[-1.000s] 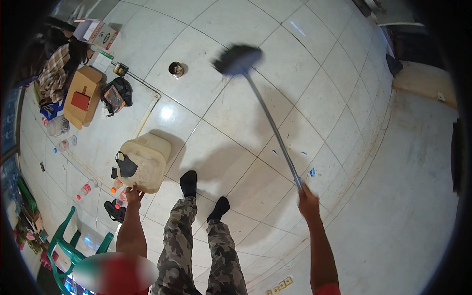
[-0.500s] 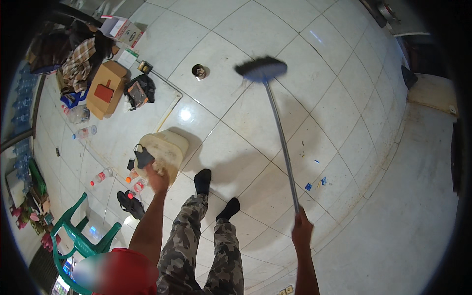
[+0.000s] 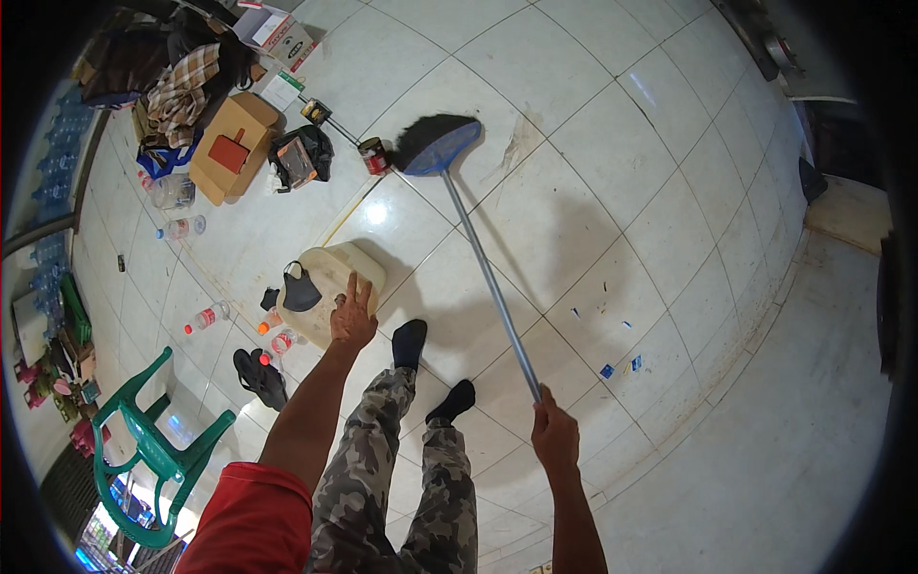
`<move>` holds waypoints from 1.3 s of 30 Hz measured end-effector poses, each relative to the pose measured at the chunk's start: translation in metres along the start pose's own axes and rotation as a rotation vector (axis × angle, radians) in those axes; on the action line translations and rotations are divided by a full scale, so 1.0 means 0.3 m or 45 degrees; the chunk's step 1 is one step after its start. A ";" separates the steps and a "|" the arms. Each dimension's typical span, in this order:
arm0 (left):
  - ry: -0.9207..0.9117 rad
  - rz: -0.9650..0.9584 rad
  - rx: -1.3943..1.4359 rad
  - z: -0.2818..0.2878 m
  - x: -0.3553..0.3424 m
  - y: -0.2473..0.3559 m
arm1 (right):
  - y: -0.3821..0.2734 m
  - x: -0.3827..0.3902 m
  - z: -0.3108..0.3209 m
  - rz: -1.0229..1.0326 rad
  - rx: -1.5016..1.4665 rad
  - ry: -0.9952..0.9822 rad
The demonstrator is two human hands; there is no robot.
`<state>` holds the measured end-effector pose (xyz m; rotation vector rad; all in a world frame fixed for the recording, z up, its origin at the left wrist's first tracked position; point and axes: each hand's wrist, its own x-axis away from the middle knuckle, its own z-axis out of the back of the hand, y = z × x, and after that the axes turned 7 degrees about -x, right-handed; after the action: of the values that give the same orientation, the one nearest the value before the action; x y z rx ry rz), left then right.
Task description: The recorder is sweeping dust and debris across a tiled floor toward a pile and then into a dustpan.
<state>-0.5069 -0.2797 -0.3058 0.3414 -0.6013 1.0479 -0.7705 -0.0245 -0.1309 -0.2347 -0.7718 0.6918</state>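
- The right hand [image 3: 555,432] has its grip closed around the upper end of a long broom [image 3: 485,273] with a grey handle, blue head and black bristles.
- The broom's head is on the white tiled floor [image 3: 688,258], just beside a small red cylindrical can [image 3: 374,157].
- The left hand [image 3: 355,322] holds nothing, its grip open, fingers spread over a squared cream plastic container [image 3: 332,273].

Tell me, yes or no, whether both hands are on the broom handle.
No, only the right hand grips the broom handle, while the left hand is spread over the cream-coloured container.
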 end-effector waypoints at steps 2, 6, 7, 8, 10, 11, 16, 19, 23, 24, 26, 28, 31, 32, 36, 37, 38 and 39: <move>-0.020 0.000 0.005 -0.022 0.024 0.014 | 0.014 0.040 -0.013 0.047 -0.052 0.045; -0.010 -0.023 -0.035 -0.014 0.059 0.045 | 0.000 0.065 -0.016 -0.006 0.003 0.017; -0.008 -0.023 -0.039 -0.013 0.051 0.047 | -0.004 0.066 -0.020 -0.017 -0.011 0.018; 0.070 -0.042 -0.008 -0.010 0.036 0.049 | -0.006 0.068 -0.024 -0.029 -0.025 0.018; 0.149 -0.046 0.013 -0.002 -0.011 0.033 | -0.001 0.077 -0.033 -0.032 -0.066 0.017; 0.307 -0.087 0.055 0.005 -0.053 0.022 | 0.002 0.074 -0.038 -0.041 -0.101 0.018; 0.355 -0.094 0.169 0.048 -0.188 -0.041 | -0.011 0.069 -0.069 -0.002 -0.169 0.049; 0.191 -0.159 0.080 0.041 -0.171 -0.074 | -0.065 -0.004 -0.094 0.041 -0.181 0.074; 0.163 -0.232 0.058 0.021 -0.136 -0.097 | -0.211 -0.170 -0.138 0.089 -0.127 0.029; 0.225 -0.244 0.090 0.019 -0.132 -0.071 | -0.218 -0.212 -0.153 0.186 -0.139 0.101; 0.273 -0.297 0.119 0.023 -0.107 -0.058 | -0.283 -0.297 -0.180 0.203 -0.061 0.106; 0.289 -0.335 0.192 0.034 -0.052 -0.068 | -0.343 -0.346 -0.180 0.107 0.092 0.075; 0.328 -0.506 0.321 0.102 0.068 -0.125 | -0.257 -0.223 -0.129 -0.029 0.117 0.046; 0.306 -0.572 0.325 0.149 0.112 -0.117 | -0.138 -0.121 -0.119 -0.060 0.175 0.032; 0.300 -0.786 0.387 0.349 0.275 -0.133 | 0.231 0.553 0.053 -0.518 0.209 -0.091; 0.303 -0.828 0.385 0.391 0.310 -0.144 | 0.242 0.674 0.111 -0.704 0.219 -0.132; 0.316 -0.853 0.373 0.431 0.337 -0.148 | 0.237 0.772 0.160 -0.823 0.246 -0.073; 0.309 -0.845 0.348 0.467 0.359 -0.155 | 0.214 0.828 0.215 -0.921 0.266 -0.103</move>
<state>-0.4688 -0.3005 -0.1284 0.5942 -0.0993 0.5126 -0.7204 0.1827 0.0257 0.2616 -0.7864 0.0908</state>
